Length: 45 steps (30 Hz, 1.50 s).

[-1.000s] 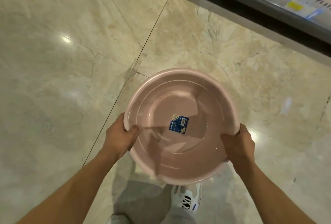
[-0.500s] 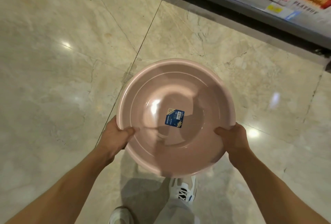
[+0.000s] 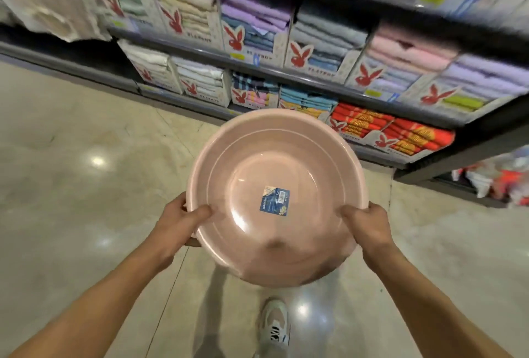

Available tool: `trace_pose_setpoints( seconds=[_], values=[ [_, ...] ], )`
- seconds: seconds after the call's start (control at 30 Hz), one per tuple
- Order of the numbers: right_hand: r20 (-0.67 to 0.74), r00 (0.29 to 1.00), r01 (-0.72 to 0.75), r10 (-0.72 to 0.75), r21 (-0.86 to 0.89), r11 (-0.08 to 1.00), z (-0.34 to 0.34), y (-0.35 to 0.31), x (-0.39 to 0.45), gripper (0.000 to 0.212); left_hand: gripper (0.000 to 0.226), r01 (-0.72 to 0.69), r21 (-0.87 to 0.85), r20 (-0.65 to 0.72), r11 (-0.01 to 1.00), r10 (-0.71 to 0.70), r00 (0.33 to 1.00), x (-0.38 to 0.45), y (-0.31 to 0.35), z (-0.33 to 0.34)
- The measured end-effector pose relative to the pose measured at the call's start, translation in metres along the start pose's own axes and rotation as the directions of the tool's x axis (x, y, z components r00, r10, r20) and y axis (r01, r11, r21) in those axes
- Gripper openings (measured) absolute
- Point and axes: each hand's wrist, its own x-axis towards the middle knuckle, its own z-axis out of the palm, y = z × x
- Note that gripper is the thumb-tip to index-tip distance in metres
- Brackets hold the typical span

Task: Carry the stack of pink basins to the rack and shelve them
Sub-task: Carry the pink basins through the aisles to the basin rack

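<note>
We are mid-carry. The pink basins [image 3: 276, 194] ride in front of us above the marble floor [image 3: 71, 174], mouth up, held level with the rim tipped only slightly toward us. We take it for a nested stack from the task; from above only the top basin's bowl shows, with a blue label [image 3: 274, 200] near its centre.

The left hand [image 3: 179, 221] clamps the rim on the basins' near-left side, thumb hooked inside the bowl and fingers wrapped underneath. The right hand [image 3: 369, 224] mirrors it on the near-right side, thumb over the rim, fingers hidden below. Both hands are closed firmly on the rim, neither spread nor pinching.

Beyond the basins' far edge stands a towel shelf [image 3: 315, 85] filled with folded towels in printed boxes; it looks fully stocked, so we judge it is probably not the rack we want (no open basin slot shows anywhere in view). One shoe [image 3: 274, 326] shows below the basins.

To carry well, we would keep the two grips opposite each other so the load balances, and keep the fingers under the lowest basin so none can slip out of the nest. Keep the rim level while turning, since the blur hints at quick head motion. Hold the basins clear of the shelf's edge to avoid clipping boxes, and watch the glossy floor underfoot.
</note>
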Motion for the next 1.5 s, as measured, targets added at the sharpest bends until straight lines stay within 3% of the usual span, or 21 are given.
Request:
trace_pose_setpoints(
  seconds=[0.17, 0.3, 0.47, 0.57, 0.73, 0.87, 1.03, 1.13, 1.27, 1.5],
  values=[
    [0.035, 0.993, 0.113, -0.117, 0.101, 0.988, -0.078, -0.113, -0.106, 0.034, 0.038, -0.120, -0.044, 0.019, 0.992, 0.121, 0.992, -0.100, 0.129, -0.033],
    [-0.016, 0.974, 0.225, -0.226, 0.188, 0.956, -0.129, -0.185, -0.192, 0.026, 0.041, -0.239, -0.055, 0.002, 0.969, 0.240, 0.971, -0.176, 0.217, -0.062],
    [-0.043, 0.944, 0.327, -0.328, 0.271, 0.905, -0.183, -0.253, -0.283, 0.027, 0.017, -0.366, -0.074, -0.048, 0.928, 0.363, 0.931, -0.258, 0.307, -0.084],
    [-0.093, 0.930, 0.367, -0.356, 0.327, 0.871, -0.210, -0.280, -0.320, 0.037, 0.021, -0.426, -0.094, -0.028, 0.900, 0.425, 0.905, -0.297, 0.351, -0.090],
    [-0.116, 0.899, 0.433, -0.422, 0.381, 0.817, -0.244, -0.296, -0.361, 0.034, 0.027, -0.530, -0.065, 0.025, 0.845, 0.533, 0.846, -0.339, 0.388, -0.095],
    [-0.123, 0.885, 0.456, -0.448, 0.411, 0.789, -0.264, -0.296, -0.376, 0.034, 0.032, -0.541, -0.077, 0.051, 0.837, 0.545, 0.837, -0.353, 0.402, -0.089],
    [-0.195, 0.874, 0.484, -0.444, 0.425, 0.765, -0.294, -0.302, -0.382, 0.031, 0.035, -0.544, -0.092, 0.086, 0.834, 0.551, 0.830, -0.351, 0.428, -0.062],
    [-0.252, 0.857, 0.516, -0.450, 0.413, 0.750, -0.324, -0.304, -0.377, 0.033, 0.048, -0.561, -0.061, 0.121, 0.826, 0.564, 0.817, -0.348, 0.451, -0.028],
    [-0.338, 0.859, 0.506, -0.386, 0.432, 0.747, -0.383, -0.310, -0.365, 0.036, 0.052, -0.630, -0.058, 0.157, 0.775, 0.630, 0.761, -0.351, 0.496, 0.035],
    [-0.528, 0.792, 0.549, -0.307, 0.396, 0.736, -0.501, -0.297, -0.360, 0.033, 0.072, -0.681, -0.144, 0.332, 0.718, 0.684, 0.650, -0.358, 0.550, 0.169]
  ],
)
